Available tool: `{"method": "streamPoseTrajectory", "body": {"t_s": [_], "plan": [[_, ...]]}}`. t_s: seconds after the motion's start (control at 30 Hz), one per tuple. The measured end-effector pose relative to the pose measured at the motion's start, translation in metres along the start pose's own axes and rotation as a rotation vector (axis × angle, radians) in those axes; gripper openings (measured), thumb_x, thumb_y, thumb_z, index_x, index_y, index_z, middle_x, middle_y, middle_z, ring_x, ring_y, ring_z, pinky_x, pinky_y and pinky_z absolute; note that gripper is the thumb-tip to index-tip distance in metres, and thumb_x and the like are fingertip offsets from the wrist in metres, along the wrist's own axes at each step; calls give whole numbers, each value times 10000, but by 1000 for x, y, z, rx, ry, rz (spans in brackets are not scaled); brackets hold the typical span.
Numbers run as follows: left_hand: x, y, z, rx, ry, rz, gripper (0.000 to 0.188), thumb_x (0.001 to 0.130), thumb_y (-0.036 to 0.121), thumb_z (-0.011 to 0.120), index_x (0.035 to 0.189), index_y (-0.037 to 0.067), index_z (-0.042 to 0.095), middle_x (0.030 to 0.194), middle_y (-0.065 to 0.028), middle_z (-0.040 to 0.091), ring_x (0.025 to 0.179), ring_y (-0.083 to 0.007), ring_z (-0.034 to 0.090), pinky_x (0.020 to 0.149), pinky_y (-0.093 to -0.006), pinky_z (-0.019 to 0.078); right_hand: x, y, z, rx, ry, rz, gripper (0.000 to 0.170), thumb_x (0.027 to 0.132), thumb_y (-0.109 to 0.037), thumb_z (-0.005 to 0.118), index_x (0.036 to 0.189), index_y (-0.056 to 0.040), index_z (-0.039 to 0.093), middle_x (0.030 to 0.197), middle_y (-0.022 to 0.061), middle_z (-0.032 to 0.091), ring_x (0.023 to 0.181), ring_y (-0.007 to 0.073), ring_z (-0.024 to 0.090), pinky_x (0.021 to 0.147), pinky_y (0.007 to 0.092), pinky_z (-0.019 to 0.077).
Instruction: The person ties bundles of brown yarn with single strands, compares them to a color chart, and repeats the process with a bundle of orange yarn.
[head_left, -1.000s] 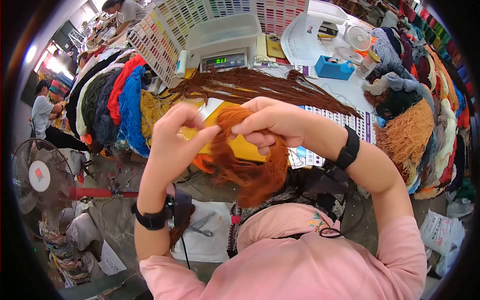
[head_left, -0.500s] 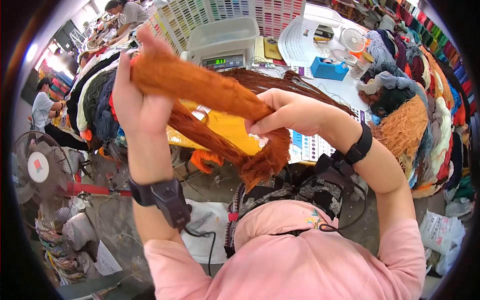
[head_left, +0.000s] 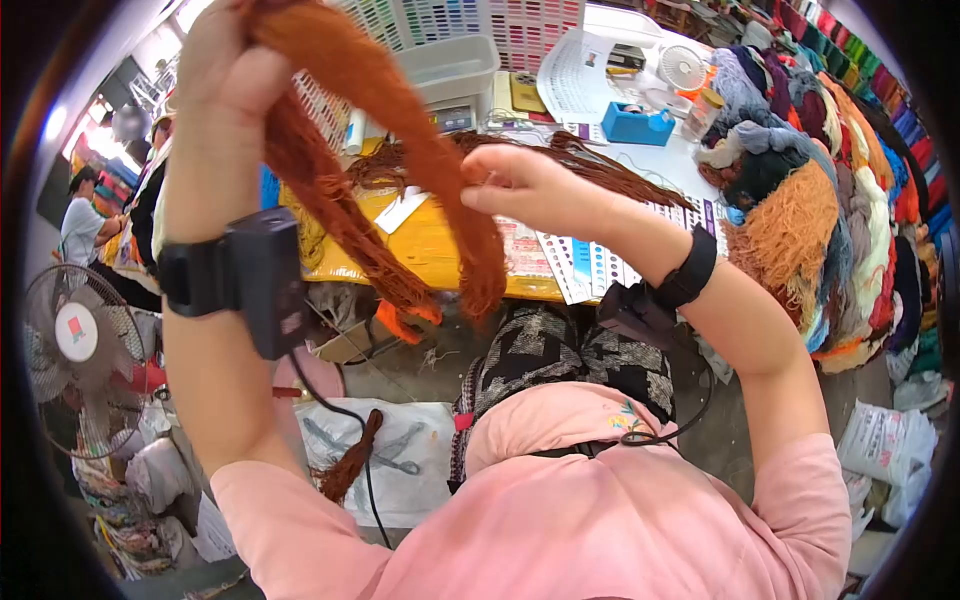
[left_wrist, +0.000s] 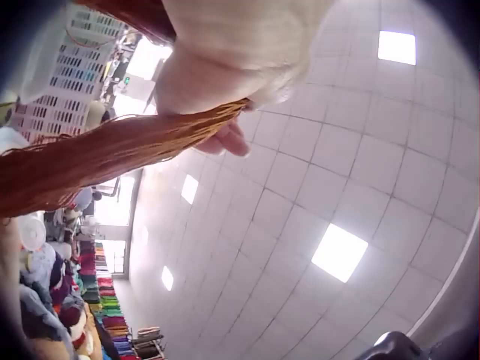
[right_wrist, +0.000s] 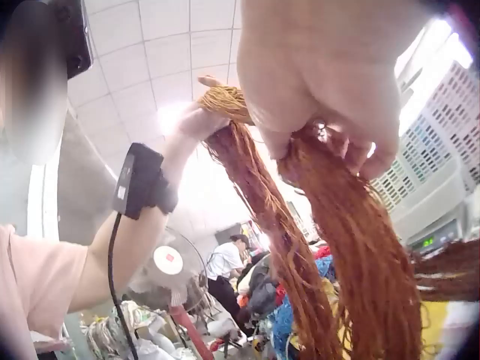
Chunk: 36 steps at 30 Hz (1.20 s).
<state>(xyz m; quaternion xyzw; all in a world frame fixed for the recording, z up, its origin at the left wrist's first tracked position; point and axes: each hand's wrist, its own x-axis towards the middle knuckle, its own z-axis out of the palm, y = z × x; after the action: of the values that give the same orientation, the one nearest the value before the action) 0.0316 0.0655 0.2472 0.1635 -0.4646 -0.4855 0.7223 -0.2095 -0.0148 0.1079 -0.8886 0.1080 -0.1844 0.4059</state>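
A long looped skein of rust-brown yarn (head_left: pixel 420 150) hangs in front of the person, over the table edge. My left hand (head_left: pixel 235 75) is raised high at upper left and holds the top of the loop. In the left wrist view, yarn (left_wrist: pixel 112 154) runs across the left hand (left_wrist: pixel 232 60), with fingertips showing beyond it. My right hand (head_left: pixel 520 185) grips the nearer strand partway down, its fingers curled and thumb at the yarn. In the right wrist view, that strand (right_wrist: pixel 360 247) hangs below the right hand (right_wrist: pixel 322 75); the other strand hangs behind it.
On the table are dark brown yarn (head_left: pixel 620 175), a yellow surface (head_left: pixel 420 250), a plastic bin (head_left: pixel 445 70), a blue tape dispenser (head_left: pixel 638 125) and colour charts (head_left: pixel 590 260). Yarn piles (head_left: pixel 785 220) stand at right. A fan (head_left: pixel 78 335) stands at left, with another person (head_left: pixel 85 225) beyond.
From bunched between both hands, the skein has been drawn out into a long hanging loop. My left hand has risen toward the upper left; the right hand has shifted slightly left and upward.
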Motion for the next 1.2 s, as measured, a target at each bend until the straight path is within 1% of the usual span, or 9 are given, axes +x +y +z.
{"method": "streamPoseTrajectory", "body": {"t_s": [0.1, 0.13, 0.23, 0.4, 0.5, 0.7, 0.83, 0.93, 1.2], "plan": [[-21, 10, 16, -271, 191, 222, 203, 845, 6, 359, 998, -111, 421, 545, 26, 348, 407, -17, 320, 469, -138, 300, -18, 20, -4, 235, 15, 152, 276, 783, -165, 555, 1010, -17, 500, 861, 32, 533, 791, 87, 483, 691, 234, 412], [-27, 21, 4, -421, 56, 176, 235, 857, 11, 335, 1051, -115, 377, 563, 22, 351, 430, -25, 339, 460, -141, 295, -22, 26, -9, 277, 67, 199, 264, 779, -160, 556, 997, -19, 508, 870, 34, 534, 797, 90, 486, 689, 231, 412], [-59, 6, -2, -59, 414, 282, 320, 840, 116, 422, 1045, -120, 354, 640, 5, 375, 478, -61, 357, 501, -154, 339, -37, 44, -18, 443, 226, 268, 171, 759, -132, 568, 891, -25, 549, 820, 20, 547, 740, 77, 490, 639, 206, 403], [-120, -170, -2, -32, 617, -484, 268, 797, 217, 512, 958, 3, 536, 780, -55, 582, 564, -89, 506, 503, -208, 434, -69, 52, 11, 731, 214, 379, 94, 746, -112, 574, 734, -19, 577, 632, 11, 550, 565, 63, 491, 520, 187, 387], [-134, -228, 47, -304, 755, -586, 402, 878, 322, 352, 1058, -14, 480, 940, -103, 545, 745, -200, 550, 677, -339, 457, -91, 50, 20, 810, 162, 445, 114, 749, -110, 571, 703, -7, 578, 592, 12, 546, 513, 62, 492, 463, 178, 381], [-136, -261, 45, -452, 193, -582, 534, 896, 384, 205, 1192, -34, 354, 1085, -169, 461, 941, -251, 490, 815, -383, 396, -102, 60, 21, 979, 204, 545, 127, 755, -85, 563, 794, 32, 595, 618, 37, 545, 457, 70, 477, 388, 179, 363], [-121, -259, 58, -371, 543, -597, 592, 885, 432, 185, 1204, -43, 337, 1095, -191, 458, 943, -254, 494, 804, -389, 410, -103, 73, 18, 1150, 279, 552, 106, 755, -69, 544, 727, 26, 582, 612, 44, 553, 444, 68, 484, 378, 173, 359], [-126, -269, 43, -375, 408, -629, 519, 887, 371, 289, 1195, -41, 355, 1102, -170, 469, 955, -223, 491, 799, -369, 417, -103, 83, 21, 1233, 324, 568, 104, 761, -67, 537, 741, 26, 580, 634, 52, 564, 454, 71, 492, 382, 173, 363], [-125, -284, 13, -46, 524, -601, 240, 858, 118, 414, 990, -43, 533, 1068, -132, 508, 924, -180, 504, 779, -328, 427, -80, 89, 8, 1306, 336, 641, 92, 786, -77, 508, 770, 6, 545, 717, 73, 585, 508, 84, 537, 428, 166, 416]]}}
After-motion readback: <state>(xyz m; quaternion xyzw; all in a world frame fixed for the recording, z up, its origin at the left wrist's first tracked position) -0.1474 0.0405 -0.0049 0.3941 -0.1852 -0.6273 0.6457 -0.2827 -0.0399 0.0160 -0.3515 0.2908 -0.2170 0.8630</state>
